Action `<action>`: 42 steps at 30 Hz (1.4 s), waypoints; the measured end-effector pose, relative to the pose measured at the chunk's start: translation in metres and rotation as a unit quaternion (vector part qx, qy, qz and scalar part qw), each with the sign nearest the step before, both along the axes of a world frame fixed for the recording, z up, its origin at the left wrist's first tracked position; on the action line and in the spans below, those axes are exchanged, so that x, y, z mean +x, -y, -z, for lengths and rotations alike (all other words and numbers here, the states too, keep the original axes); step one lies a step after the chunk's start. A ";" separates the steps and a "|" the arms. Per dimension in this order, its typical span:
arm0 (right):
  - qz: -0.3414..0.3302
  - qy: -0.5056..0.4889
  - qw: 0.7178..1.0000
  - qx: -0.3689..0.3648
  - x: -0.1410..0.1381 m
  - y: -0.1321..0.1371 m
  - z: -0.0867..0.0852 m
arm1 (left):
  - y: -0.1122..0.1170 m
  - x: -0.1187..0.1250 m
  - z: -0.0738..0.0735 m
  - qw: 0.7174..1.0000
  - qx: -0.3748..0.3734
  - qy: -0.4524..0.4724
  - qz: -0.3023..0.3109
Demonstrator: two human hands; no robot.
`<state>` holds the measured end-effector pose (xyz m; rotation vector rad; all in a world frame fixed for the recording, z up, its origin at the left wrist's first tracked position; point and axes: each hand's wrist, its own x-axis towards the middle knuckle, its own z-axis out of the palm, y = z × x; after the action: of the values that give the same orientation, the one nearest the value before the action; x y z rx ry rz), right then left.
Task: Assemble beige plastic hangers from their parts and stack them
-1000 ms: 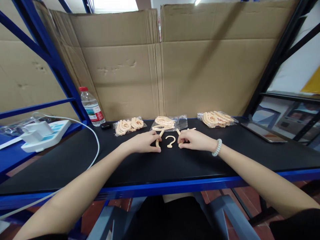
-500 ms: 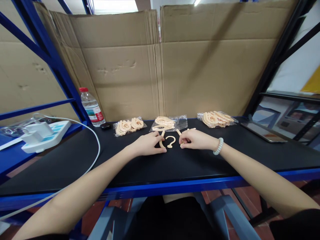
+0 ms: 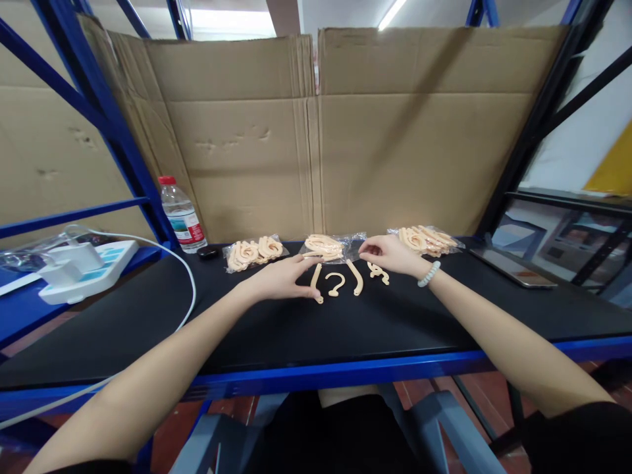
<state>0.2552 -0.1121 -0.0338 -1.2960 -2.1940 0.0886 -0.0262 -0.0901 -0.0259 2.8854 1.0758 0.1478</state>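
Observation:
On the black tabletop lie loose cream-coloured parts that look like pieces of a folding hanger. A hook-shaped piece (image 3: 336, 284) rests in the middle. To its left lies a slim curved arm piece (image 3: 316, 280), and to its right a second curved arm piece (image 3: 355, 278). My left hand (image 3: 284, 276) is beside the left arm piece, fingers and thumb spread, the thumb over or touching its near end. Above the table, between the right arm piece and some smaller cream parts (image 3: 379, 272), hovers my right hand (image 3: 392, 254), fingers loosely bent and nothing visible in them.
Clear bags of similar parts lie along the back: a left bag (image 3: 254, 253), a middle bag (image 3: 326, 247) and a right bag (image 3: 428, 239). A water bottle (image 3: 182, 220) and a power strip (image 3: 91, 270) with a white cable are left. A phone-like slab (image 3: 511, 266) lies right.
My right hand has let go of the right arm piece and lifted up and to the right, uncovering small parts. My left hand's fingers have spread away from the left arm piece.

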 end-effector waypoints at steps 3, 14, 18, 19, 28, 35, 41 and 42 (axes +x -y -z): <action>0.076 0.030 0.996 -0.027 -0.002 -0.022 -0.002 | -0.023 0.002 -0.002 0.999 0.026 0.033 -0.020; 0.191 -0.031 0.955 -0.227 -0.018 -0.107 -0.008 | -0.100 0.032 0.008 0.998 -0.034 -0.008 -0.045; 0.183 -0.107 0.940 -0.267 -0.026 -0.118 0.007 | -0.110 0.030 0.015 0.998 -0.038 0.008 -0.053; 0.180 -0.124 0.938 -0.269 -0.028 -0.121 0.010 | -0.111 0.030 0.017 0.998 -0.037 0.014 -0.056; 0.177 -0.130 0.943 -0.249 -0.037 -0.136 0.023 | -0.109 0.034 0.033 0.992 0.019 0.090 -0.084; 0.196 -0.098 0.955 -0.202 -0.041 -0.147 0.016 | -0.100 0.041 0.041 0.982 0.068 0.119 -0.132; 0.214 -0.150 0.949 -0.178 -0.035 -0.150 0.009 | -0.098 0.042 0.047 0.980 0.099 0.098 -0.144; 0.219 -0.168 0.944 -0.184 -0.033 -0.149 0.008 | -0.097 0.042 0.047 0.980 0.104 0.093 -0.144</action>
<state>0.2222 0.0373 -0.0421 -1.7944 -1.6079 0.5244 0.0161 0.0072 -0.0733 2.7936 1.5150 0.5647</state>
